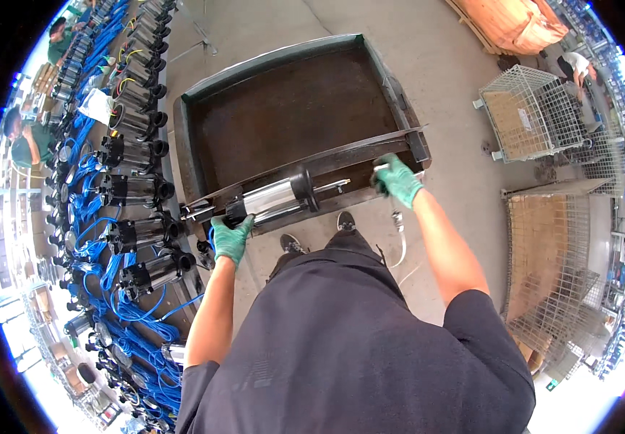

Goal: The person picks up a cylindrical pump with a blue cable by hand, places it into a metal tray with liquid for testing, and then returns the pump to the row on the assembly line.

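Single head view: a polished steel-cased pump unit (269, 199) lies on its side at the near edge of a dark rectangular metal tray (276, 108), its long axis roughly left to right, right end angled slightly away from the wearer. Black end caps close the cylinder, and a thin metal shaft (332, 186) projects past the right-hand cap. A metal crossbar (312, 158) spans the tray just beyond the unit. The left hand (230, 242), in a green glove, is at the unit's left black end, thumb and fingers parted around its near side and pressed on it. The right hand (397, 181), also gloved in green, is just right of the shaft tip, apart from the cylinder; its fingers are curled but blurred, with something pale showing at them, so I cannot tell what, if anything, they pinch. A metal hose fitting (397, 216) hangs just below that hand, leading into a curved white hose (402, 250). To the left, a row of similar steel-and-black units (135, 189) lies side by side, with bundles of blue cable (121, 307) alongside. To the right, on the grey floor (464, 155), stand wire-mesh crates (525, 119); beyond them, an orange-wrapped load (518, 25) sits on a wooden pallet (475, 27). Other people are visible at upper left and upper right, well apart from the wearer.
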